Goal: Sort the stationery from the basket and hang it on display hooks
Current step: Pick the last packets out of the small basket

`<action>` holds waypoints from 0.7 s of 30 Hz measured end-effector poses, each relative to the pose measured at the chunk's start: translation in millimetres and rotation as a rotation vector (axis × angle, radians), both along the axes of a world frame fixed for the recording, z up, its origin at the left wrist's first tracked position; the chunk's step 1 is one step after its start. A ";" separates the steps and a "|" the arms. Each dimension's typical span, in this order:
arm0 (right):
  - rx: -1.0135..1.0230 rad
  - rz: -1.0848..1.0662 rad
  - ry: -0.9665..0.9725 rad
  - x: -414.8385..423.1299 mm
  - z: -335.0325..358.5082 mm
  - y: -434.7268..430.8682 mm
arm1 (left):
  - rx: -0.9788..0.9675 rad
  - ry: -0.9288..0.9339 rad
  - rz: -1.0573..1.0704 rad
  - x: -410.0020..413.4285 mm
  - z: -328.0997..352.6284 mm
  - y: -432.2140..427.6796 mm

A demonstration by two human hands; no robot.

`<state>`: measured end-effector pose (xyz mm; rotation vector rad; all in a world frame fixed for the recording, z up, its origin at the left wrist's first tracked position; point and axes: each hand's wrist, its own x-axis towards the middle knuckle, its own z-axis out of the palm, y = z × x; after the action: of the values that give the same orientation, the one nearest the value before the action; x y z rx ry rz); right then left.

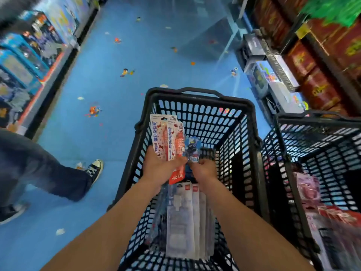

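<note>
Nearest the camera, a stack of white blister packs (183,218) lies flat in the bottom of the black plastic basket (205,118). At least three overlap, and two show a small red square logo at the top, too blurred to read. Above them two bare forearms reach in.

The left hand (160,167) has its grip closed round a fan of red-and-white carded packs (163,137), held upright over the basket. Two fronts can be counted, each with blue Chinese writing down the side. A red card end (176,176) below the hand reads "Hello Kitty".

The right hand (205,169) has its grip pinched on the lower edge of one blue pack (192,149), which touches the right side of the fan.

A second black basket (312,137) stands just beside the first on the right, holding pink and red packets (306,188).

To the left are one dark trouser leg (39,173) and one laced sneaker (95,169) on the blue patterned floor (117,75). Two shelf runs flank the aisle: blue boxes (29,55) on the left, red boxes (312,55) on the right.
</note>
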<state>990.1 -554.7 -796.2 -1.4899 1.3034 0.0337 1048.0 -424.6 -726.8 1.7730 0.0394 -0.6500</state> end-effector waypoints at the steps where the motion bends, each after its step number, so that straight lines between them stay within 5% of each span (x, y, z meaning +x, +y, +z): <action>1: -0.029 0.039 0.031 -1.9 6.0 0.0 | 0.005 0.004 -0.008 -0.1 -1.1 -0.4; 8: -0.113 0.253 0.106 -5.7 25.1 -5.4 | -0.032 0.037 -0.109 -4.3 8.5 2.2; 15: 0.315 0.242 -0.312 -22.4 108.4 -5.2 | -0.208 0.271 -0.166 -19.4 55.8 -5.3; 21: 0.319 0.310 -0.460 -54.5 166.9 -34.6 | -0.286 0.360 -0.248 -40.6 109.3 -37.9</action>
<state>935.6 -589.3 -629.3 -1.3109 0.6581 0.0899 1007.4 -462.5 -617.5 1.3799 -0.0276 -1.0932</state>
